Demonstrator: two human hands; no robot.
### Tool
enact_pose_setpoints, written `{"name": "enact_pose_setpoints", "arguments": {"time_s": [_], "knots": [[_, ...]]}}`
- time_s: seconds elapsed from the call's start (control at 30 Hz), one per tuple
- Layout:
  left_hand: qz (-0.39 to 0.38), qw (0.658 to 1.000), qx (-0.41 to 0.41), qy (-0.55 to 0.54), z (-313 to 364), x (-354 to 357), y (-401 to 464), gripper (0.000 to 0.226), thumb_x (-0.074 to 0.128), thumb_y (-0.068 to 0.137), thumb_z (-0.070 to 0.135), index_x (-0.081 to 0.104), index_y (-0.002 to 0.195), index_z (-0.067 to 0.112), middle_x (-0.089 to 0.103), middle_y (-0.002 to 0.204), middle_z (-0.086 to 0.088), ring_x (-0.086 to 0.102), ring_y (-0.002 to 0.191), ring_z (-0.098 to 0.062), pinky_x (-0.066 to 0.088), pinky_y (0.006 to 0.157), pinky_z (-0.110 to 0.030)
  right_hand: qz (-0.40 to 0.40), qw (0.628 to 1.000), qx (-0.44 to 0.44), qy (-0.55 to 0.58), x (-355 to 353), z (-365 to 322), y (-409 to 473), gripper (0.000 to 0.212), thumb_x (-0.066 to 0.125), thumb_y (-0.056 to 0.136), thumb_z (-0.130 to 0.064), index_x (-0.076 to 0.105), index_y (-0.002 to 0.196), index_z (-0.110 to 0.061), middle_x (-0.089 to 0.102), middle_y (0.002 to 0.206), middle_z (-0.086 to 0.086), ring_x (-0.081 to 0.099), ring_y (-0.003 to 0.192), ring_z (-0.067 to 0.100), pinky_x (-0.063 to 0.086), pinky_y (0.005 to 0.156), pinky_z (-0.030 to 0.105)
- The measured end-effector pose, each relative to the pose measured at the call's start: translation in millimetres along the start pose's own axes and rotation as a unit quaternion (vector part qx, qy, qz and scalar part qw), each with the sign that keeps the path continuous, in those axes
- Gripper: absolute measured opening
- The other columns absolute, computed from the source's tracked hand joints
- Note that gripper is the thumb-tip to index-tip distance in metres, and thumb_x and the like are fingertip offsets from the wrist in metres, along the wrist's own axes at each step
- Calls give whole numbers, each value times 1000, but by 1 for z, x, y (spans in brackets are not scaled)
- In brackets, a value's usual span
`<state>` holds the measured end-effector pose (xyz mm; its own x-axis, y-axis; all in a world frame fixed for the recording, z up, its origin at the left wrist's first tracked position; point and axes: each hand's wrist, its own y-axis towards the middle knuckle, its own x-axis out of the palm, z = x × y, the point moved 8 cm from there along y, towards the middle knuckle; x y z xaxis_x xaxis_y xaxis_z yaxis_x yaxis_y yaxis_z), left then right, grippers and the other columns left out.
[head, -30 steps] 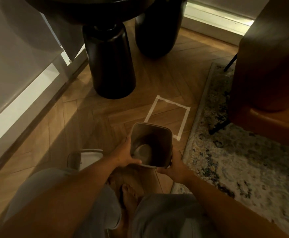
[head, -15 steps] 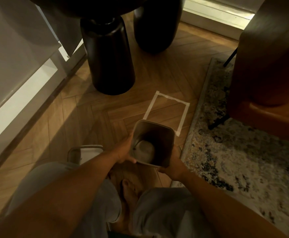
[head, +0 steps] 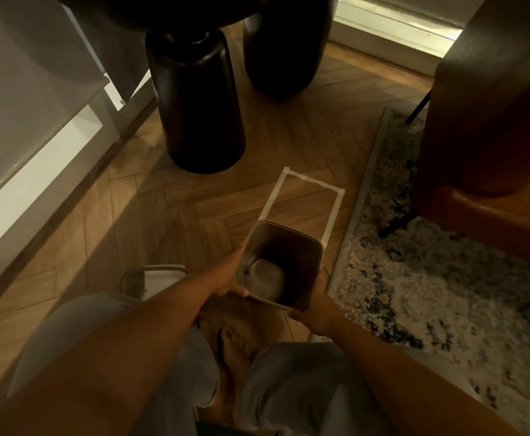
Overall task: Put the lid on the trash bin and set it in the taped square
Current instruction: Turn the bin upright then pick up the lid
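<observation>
A small grey trash bin (head: 301, 243) with no lid is held over the wooden floor, its open mouth tilted toward me. My left hand (head: 229, 278) grips its left rim and my right hand (head: 315, 313) holds its near right side. The light lid (head: 158, 278) lies on the floor to the left, partly hidden behind my left forearm and knee. The taped square (head: 304, 202) is marked in pale tape just beyond the bin; its near edge is covered by the bin.
Two dark round table legs (head: 194, 105) stand beyond the square. A patterned rug (head: 430, 278) lies to the right with an orange-brown armchair (head: 493, 136) on it. A white wall and skirting (head: 37, 171) run along the left. My knees and a bare foot (head: 235, 344) are below.
The bin has tipped slightly, and both hands shifted a little to the right with it. The view has moved closer to the floor.
</observation>
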<state>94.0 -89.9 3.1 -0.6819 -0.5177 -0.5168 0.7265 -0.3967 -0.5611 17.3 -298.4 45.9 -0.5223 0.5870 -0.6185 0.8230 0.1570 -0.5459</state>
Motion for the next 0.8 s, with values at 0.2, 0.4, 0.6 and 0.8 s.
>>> {"name": "enact_pose_setpoints", "arguments": {"time_s": [0.2, 0.4, 0.6, 0.8], "knots": [[2, 1000, -2, 1, 2, 0, -1, 145, 95, 64, 24, -13, 161, 35, 15, 170, -7, 19, 154, -28, 24, 123, -46, -30, 999, 28, -14, 5, 7, 4, 83, 75, 93, -11, 21, 155, -5, 50, 149, 19, 52, 139, 35, 44, 115, 50], [-5, 1000, 2, -3, -8, 2, 6, 149, 96, 58, 31, -14, 158, 44, 16, 170, -4, 19, 155, -27, 25, 123, -55, -2, 999, 53, 9, 10, 19, 5, 123, 80, 82, -26, -17, 158, -29, 42, 157, 14, 49, 141, 34, 45, 115, 49], [-4, 1000, 9, -9, -3, -1, 3, 148, 94, 56, 43, -14, 158, 45, 17, 169, -2, 21, 154, -26, 27, 122, -54, 46, 993, 109, 26, 7, 31, 12, 131, 85, 74, -48, -8, 162, -19, 20, 166, 16, 37, 149, 37, 42, 112, 45], [54, 995, -61, -62, 0, -21, -17, 115, 75, 86, 48, -7, 163, 26, 17, 170, -8, 23, 154, -29, 26, 122, -46, 132, 990, 49, -28, -26, -14, 9, 112, 73, 90, -53, 3, 167, -15, 0, 175, 13, -1, 162, 36, 17, 129, 55]]}}
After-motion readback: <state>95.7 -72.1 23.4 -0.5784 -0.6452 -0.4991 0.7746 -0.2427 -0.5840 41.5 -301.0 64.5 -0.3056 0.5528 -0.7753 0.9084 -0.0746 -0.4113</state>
